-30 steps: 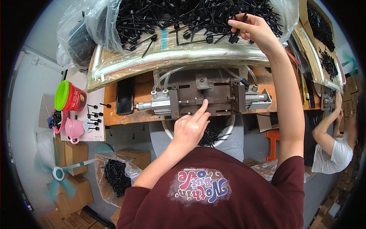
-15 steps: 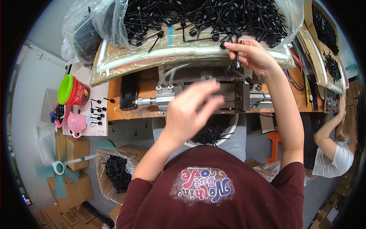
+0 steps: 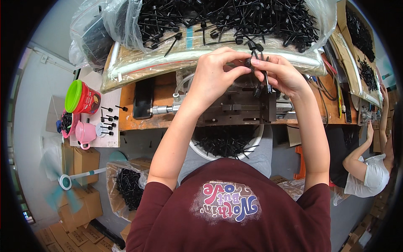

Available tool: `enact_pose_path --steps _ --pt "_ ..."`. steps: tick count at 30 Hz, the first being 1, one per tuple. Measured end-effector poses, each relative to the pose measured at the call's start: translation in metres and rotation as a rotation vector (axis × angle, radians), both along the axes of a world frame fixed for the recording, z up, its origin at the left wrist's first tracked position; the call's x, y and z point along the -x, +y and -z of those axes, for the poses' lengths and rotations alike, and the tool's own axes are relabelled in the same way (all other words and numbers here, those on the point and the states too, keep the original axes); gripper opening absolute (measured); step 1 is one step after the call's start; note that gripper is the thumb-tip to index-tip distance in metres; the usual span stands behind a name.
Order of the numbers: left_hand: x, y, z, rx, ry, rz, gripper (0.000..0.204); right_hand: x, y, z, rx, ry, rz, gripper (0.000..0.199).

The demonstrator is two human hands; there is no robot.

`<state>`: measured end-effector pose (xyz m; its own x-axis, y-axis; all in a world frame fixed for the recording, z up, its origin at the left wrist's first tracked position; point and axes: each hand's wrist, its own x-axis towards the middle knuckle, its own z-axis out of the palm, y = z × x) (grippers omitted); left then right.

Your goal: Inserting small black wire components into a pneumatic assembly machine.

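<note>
Over the bench machine, my two hands meet. Several black thin-stemmed parts with knobbed heads (image 3: 264, 75) are in the fingers of my right hand (image 3: 283, 73), pointing up and down. My left hand (image 3: 213, 75) reaches in from the left, thumb and forefinger pinched on the black knob (image 3: 248, 63) of one such part at that bunch. Just beyond lies a large heap of similar black parts (image 3: 235, 19) on a plastic-covered tray (image 3: 163, 67). Below my hands sits the dark metal fixture (image 3: 231, 108) with a silver cylinder (image 3: 161, 110).
A white basket (image 3: 197, 152) of black parts rests on my lap. A phone-like black slab (image 3: 143, 100), red-and-green tub (image 3: 86, 98) and pink cup (image 3: 85, 132) stand left. A fan (image 3: 65, 182) spins lower left. A co-worker (image 3: 371, 174) sits at right.
My left hand has moved up and away from over the fixture to meet the right hand. The right hand has come slightly nearer with its bunch of black parts.
</note>
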<state>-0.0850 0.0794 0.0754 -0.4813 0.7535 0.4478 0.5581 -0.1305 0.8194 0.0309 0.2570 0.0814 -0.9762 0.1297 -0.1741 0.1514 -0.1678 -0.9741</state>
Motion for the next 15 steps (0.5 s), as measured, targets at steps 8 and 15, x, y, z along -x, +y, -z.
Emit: enact_pose_path --steps 8,15 --pt "-0.001 -0.031 -0.009 -0.103 -0.392 -0.025 0.033 -0.005 0.011 -0.007 0.079 0.106 0.239 0.023" --pt "-0.064 -0.081 0.018 0.038 0.07 -0.081 0.027 -0.054 -0.026 -0.017 -0.198 0.184 0.327 0.025"
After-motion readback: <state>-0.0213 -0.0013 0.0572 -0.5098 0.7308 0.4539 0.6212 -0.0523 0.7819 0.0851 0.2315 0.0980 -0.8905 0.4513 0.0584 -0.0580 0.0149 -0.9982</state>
